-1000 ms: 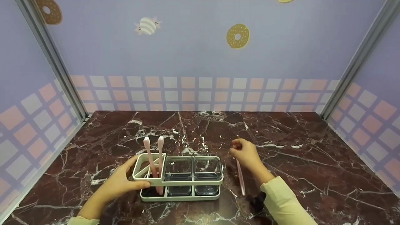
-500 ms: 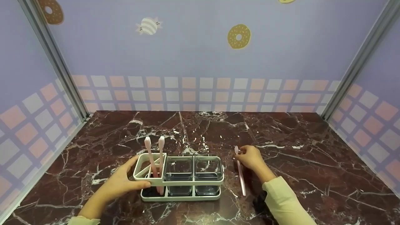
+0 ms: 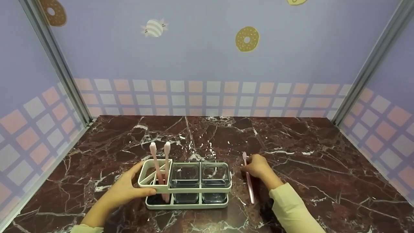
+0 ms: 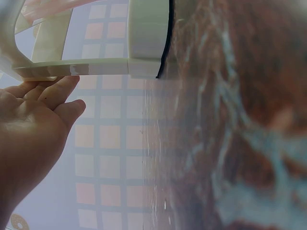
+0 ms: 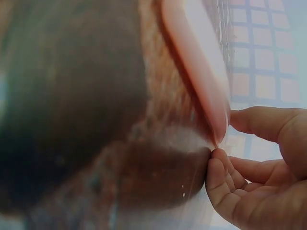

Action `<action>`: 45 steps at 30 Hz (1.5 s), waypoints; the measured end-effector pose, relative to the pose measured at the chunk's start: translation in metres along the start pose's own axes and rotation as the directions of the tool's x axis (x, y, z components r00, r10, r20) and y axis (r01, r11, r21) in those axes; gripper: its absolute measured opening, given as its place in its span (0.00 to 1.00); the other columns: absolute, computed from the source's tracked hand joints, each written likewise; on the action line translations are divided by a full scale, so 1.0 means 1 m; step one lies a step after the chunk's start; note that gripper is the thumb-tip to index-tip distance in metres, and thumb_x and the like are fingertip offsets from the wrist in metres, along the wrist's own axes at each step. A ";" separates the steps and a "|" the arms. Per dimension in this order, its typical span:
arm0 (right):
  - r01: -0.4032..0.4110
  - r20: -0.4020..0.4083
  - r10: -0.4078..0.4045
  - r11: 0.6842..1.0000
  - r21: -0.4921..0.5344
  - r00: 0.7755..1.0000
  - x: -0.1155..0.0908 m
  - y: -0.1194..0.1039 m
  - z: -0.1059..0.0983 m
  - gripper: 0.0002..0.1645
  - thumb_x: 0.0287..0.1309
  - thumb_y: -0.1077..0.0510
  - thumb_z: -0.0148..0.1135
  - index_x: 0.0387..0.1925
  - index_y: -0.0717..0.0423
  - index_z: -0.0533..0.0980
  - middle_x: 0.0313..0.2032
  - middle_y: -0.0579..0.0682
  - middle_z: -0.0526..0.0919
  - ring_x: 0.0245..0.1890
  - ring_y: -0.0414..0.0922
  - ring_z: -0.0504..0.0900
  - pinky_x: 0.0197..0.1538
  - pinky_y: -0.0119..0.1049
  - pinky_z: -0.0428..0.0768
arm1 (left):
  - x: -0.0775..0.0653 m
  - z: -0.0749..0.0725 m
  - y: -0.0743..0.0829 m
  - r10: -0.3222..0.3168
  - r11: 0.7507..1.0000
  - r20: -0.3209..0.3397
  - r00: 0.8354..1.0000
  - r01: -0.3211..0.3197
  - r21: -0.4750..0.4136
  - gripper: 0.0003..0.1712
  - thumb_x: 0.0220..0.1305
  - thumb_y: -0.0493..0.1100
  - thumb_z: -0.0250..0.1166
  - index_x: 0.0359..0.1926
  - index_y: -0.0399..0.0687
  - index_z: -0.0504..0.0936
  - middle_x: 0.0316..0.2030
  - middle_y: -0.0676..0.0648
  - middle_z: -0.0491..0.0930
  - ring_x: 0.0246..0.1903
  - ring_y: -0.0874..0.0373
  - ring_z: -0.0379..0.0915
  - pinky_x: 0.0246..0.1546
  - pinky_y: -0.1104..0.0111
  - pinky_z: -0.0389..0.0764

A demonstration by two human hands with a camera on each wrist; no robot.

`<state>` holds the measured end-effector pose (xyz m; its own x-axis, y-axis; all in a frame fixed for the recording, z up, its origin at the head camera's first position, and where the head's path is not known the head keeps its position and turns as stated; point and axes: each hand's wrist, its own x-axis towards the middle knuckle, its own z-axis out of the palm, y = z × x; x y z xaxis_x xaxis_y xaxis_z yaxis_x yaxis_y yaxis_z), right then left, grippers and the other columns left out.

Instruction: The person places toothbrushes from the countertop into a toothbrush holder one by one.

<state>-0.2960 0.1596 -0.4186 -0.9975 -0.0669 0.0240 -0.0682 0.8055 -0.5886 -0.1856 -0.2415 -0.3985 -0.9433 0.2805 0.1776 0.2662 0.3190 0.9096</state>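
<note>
My left hand grips the left end of a pale two-tier toothbrush holder, thumb on its front. In the left wrist view, fingers of the left hand touch the holder's frame. Two pink toothbrushes, one on the left and one on the right, stand heads up in its left section. To the right of the holder, another pink toothbrush lies on the table. My right hand pinches it below the head; in the right wrist view, thumb and fingers lie either side of its handle.
Two clear cups, a left one and a right one, sit in the holder's other sections. A dark shape shows beside the right sleeve. Patterned walls enclose the dark marbled table at back and sides.
My right hand has come down and closer to the body, onto the lying toothbrush, whose head now shows beside the fingers. The left hand and the holder have stayed put.
</note>
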 end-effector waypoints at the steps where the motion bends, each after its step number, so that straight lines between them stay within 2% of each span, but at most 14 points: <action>1: 0.005 0.000 -0.005 1.000 -0.007 1.000 0.000 0.000 0.000 0.12 0.40 0.61 0.71 0.25 0.66 0.79 0.23 0.52 0.78 0.28 0.48 0.75 0.36 0.42 0.79 | 0.000 0.000 0.000 -0.005 1.000 0.003 1.000 0.005 -0.011 0.52 0.47 0.36 0.75 0.70 0.35 0.57 0.49 0.32 0.77 0.42 0.51 0.78 0.43 0.68 0.81; 5: 0.022 0.000 -0.022 0.999 -0.033 1.000 -0.001 -0.001 0.000 0.17 0.39 0.62 0.70 0.34 0.70 0.81 0.29 0.59 0.82 0.35 0.53 0.78 0.46 0.47 0.79 | 0.000 0.000 0.000 -0.009 0.999 0.014 1.000 0.010 -0.031 0.52 0.47 0.35 0.75 0.70 0.35 0.56 0.48 0.32 0.76 0.41 0.52 0.78 0.41 0.67 0.81; 7: 0.024 -0.003 -0.024 0.999 -0.040 1.000 -0.001 -0.001 -0.001 0.18 0.37 0.63 0.69 0.35 0.69 0.81 0.30 0.59 0.82 0.36 0.54 0.78 0.48 0.48 0.79 | 0.000 0.000 0.000 -0.006 0.999 0.023 1.000 0.007 -0.047 0.51 0.48 0.35 0.75 0.70 0.35 0.56 0.48 0.31 0.76 0.41 0.52 0.78 0.40 0.65 0.82; 9: 0.024 -0.007 -0.024 0.999 -0.038 1.000 -0.002 -0.001 -0.001 0.14 0.36 0.64 0.69 0.30 0.68 0.81 0.27 0.57 0.81 0.33 0.53 0.77 0.45 0.46 0.80 | 0.000 0.000 0.000 -0.005 0.999 0.022 1.000 0.006 -0.046 0.51 0.48 0.35 0.75 0.70 0.35 0.57 0.48 0.32 0.76 0.41 0.53 0.78 0.40 0.66 0.82; 11: 0.028 -0.015 -0.028 0.999 -0.040 0.999 -0.002 -0.001 -0.001 0.07 0.35 0.65 0.69 0.21 0.64 0.78 0.22 0.53 0.77 0.28 0.50 0.74 0.38 0.42 0.79 | 0.000 0.000 0.000 -0.006 0.999 0.024 1.000 0.007 -0.053 0.51 0.48 0.35 0.75 0.70 0.35 0.56 0.49 0.32 0.76 0.41 0.53 0.78 0.40 0.66 0.82; 12: 0.030 -0.019 -0.031 0.999 -0.042 0.999 -0.002 -0.001 -0.001 0.07 0.35 0.66 0.68 0.17 0.62 0.75 0.19 0.50 0.74 0.26 0.49 0.73 0.34 0.40 0.78 | 0.000 0.000 0.000 -0.007 0.998 0.026 1.000 0.009 -0.059 0.51 0.49 0.35 0.74 0.70 0.35 0.56 0.49 0.32 0.76 0.42 0.53 0.78 0.41 0.65 0.82; 16: 0.039 -0.034 -0.041 0.998 -0.049 0.999 -0.002 -0.001 -0.001 0.19 0.32 0.67 0.65 0.09 0.51 0.63 0.13 0.44 0.65 0.20 0.44 0.66 0.23 0.32 0.67 | 0.000 0.000 0.000 -0.008 0.998 0.027 1.000 0.010 -0.063 0.51 0.48 0.35 0.75 0.70 0.35 0.56 0.49 0.31 0.76 0.41 0.53 0.78 0.41 0.66 0.82; 20: 0.030 -0.039 -0.032 0.999 -0.044 0.999 -0.001 -0.001 0.000 0.21 0.31 0.68 0.62 0.06 0.48 0.59 0.10 0.42 0.62 0.17 0.42 0.63 0.20 0.28 0.61 | 0.000 0.000 0.000 -0.009 0.997 0.027 1.000 0.011 -0.074 0.51 0.48 0.34 0.74 0.70 0.35 0.56 0.48 0.31 0.76 0.41 0.54 0.79 0.41 0.65 0.82; 24: 0.010 -0.045 -0.011 0.999 -0.034 0.999 -0.001 -0.002 0.001 0.19 0.31 0.67 0.62 0.06 0.48 0.62 0.12 0.43 0.66 0.17 0.43 0.65 0.20 0.29 0.65 | 0.000 0.000 0.000 -0.006 0.998 0.022 1.000 0.007 -0.067 0.51 0.48 0.34 0.74 0.70 0.35 0.56 0.48 0.31 0.77 0.40 0.55 0.79 0.41 0.65 0.82; 30: -0.012 -0.048 0.012 1.000 -0.012 0.999 -0.002 -0.001 0.000 0.09 0.31 0.65 0.66 0.10 0.56 0.73 0.15 0.46 0.70 0.19 0.44 0.67 0.23 0.32 0.72 | 0.001 0.001 0.000 0.007 0.998 0.024 1.000 -0.005 -0.070 0.49 0.49 0.34 0.74 0.70 0.35 0.58 0.47 0.31 0.77 0.41 0.53 0.80 0.43 0.65 0.82; 38: -0.030 -0.034 0.032 0.999 0.040 0.999 -0.002 -0.001 0.000 0.16 0.36 0.64 0.67 0.08 0.51 0.68 0.12 0.43 0.68 0.16 0.41 0.66 0.18 0.26 0.64 | 0.001 0.000 0.000 0.028 1.000 0.019 0.999 -0.028 -0.008 0.50 0.49 0.36 0.74 0.70 0.34 0.58 0.47 0.32 0.77 0.40 0.56 0.79 0.42 0.67 0.82; 42: -0.032 -0.045 0.035 0.998 0.062 0.998 -0.001 -0.002 -0.003 0.07 0.37 0.65 0.64 0.12 0.57 0.75 0.15 0.45 0.71 0.18 0.42 0.69 0.20 0.26 0.67 | 0.001 0.000 0.000 0.015 0.999 0.024 1.000 -0.014 -0.032 0.50 0.48 0.35 0.74 0.70 0.35 0.57 0.48 0.32 0.77 0.40 0.55 0.79 0.42 0.67 0.82; 44: -0.022 -0.053 0.026 0.997 0.076 0.998 -0.001 -0.005 -0.007 0.02 0.38 0.65 0.62 0.17 0.61 0.79 0.18 0.46 0.73 0.21 0.42 0.71 0.22 0.27 0.69 | 0.000 0.000 0.000 0.002 0.999 0.025 1.000 -0.001 -0.042 0.51 0.48 0.35 0.74 0.70 0.34 0.56 0.48 0.32 0.77 0.40 0.55 0.79 0.41 0.67 0.82; 45: -0.017 -0.056 0.022 0.996 0.086 0.998 -0.001 -0.007 -0.009 0.03 0.38 0.65 0.61 0.20 0.63 0.80 0.19 0.46 0.74 0.22 0.43 0.71 0.22 0.27 0.69 | 0.000 -0.001 0.000 -0.005 0.999 0.027 1.000 0.006 -0.051 0.51 0.48 0.35 0.74 0.70 0.34 0.56 0.48 0.32 0.76 0.40 0.55 0.79 0.41 0.67 0.81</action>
<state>-0.2952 0.1595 -0.4076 -0.9983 -0.0162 0.0564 -0.0494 0.7529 -0.6563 -0.1856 -0.2418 -0.3979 -0.9388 0.3035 0.1628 0.2498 0.2744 0.9286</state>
